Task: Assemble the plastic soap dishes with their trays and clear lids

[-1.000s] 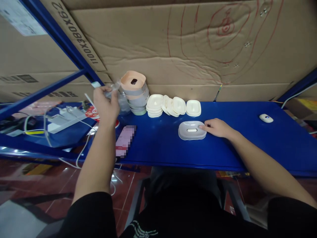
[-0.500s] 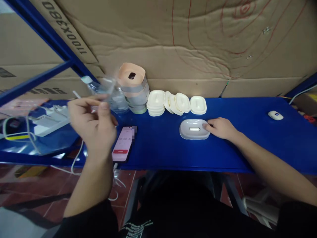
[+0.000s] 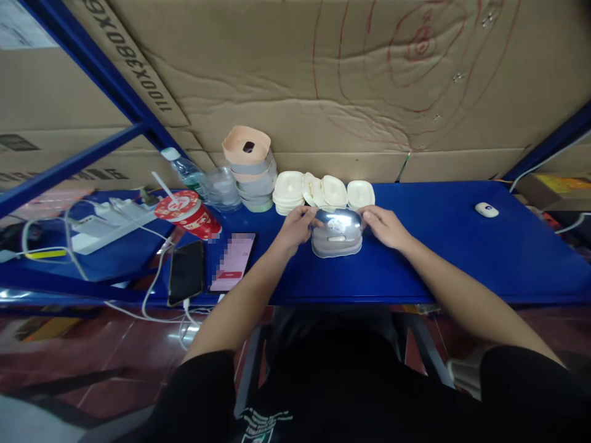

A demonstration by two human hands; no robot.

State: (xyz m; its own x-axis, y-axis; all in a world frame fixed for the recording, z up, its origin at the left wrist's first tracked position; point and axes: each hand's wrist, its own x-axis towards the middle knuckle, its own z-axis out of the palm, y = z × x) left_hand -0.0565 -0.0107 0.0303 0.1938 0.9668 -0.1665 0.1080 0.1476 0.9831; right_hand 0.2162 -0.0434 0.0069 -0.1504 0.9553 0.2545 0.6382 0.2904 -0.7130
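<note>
Between my two hands a clear plastic cover (image 3: 340,221) is held by its left and right edges, tilted over a light grey oval tray (image 3: 337,250) on the blue table. My left hand (image 3: 297,229) pinches the cover's left side. On the opposite edge are the fingers of my right hand (image 3: 386,227). Through the transparent plastic the tray's pale slot shows. Whether the cover touches the tray I cannot tell. Just behind stand cream square lids (image 3: 333,191), some stacked and some leaning on each other.
A stack of peach and grey bowl-like parts (image 3: 249,165) stands at the back, beside clear plastic covers (image 3: 221,186) and a water bottle (image 3: 187,172). To the left are a red cup (image 3: 196,216), two phones (image 3: 186,274), cables and a power strip (image 3: 108,227). A small white device (image 3: 486,210) lies right.
My left hand has come from the left, by the clear covers, to the tray with a clear cover. My right hand has moved from the tray's edge to the cover's right side.
</note>
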